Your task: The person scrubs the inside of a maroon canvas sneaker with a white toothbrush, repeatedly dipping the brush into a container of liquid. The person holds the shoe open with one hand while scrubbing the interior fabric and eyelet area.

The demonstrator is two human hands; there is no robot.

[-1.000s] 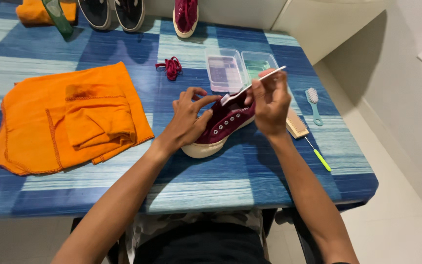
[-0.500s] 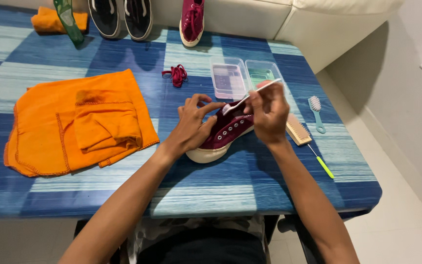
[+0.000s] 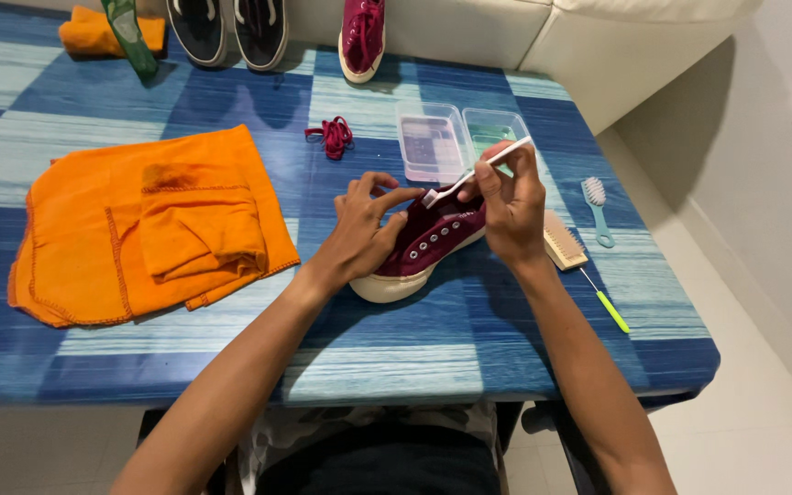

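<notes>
- Held a maroon canvas sneaker [image 3: 419, 252] on the blue striped table [image 3: 231, 367] with the left hand [image 3: 364, 229], fingers wrapped over the eyelet side, thumb and forefinger pinched near the tongue.
- Gripped a white toothbrush [image 3: 478, 170] in the right hand [image 3: 511, 206], bristle end pressed to the sneaker's upper just beside the left fingertips.
- Compared with the frames half a second and a second before: same grip on both hands, sneaker in the same spot between them, brush head shifted only slightly along the upper; the view itself drifted a little.
- Judged from that: scrubbing of the upper carried on, with no switch of tool or shoe.
- Just beyond the hands: two clear plastic tubs [image 3: 433, 147] and a loose maroon lace [image 3: 332, 137].
- Right of the right hand: a wooden scrub brush [image 3: 563, 240], a thin green-handled tool [image 3: 609, 307], a teal brush [image 3: 596, 206].
- Left of the left hand: a crumpled orange cloth [image 3: 148, 225].
</notes>
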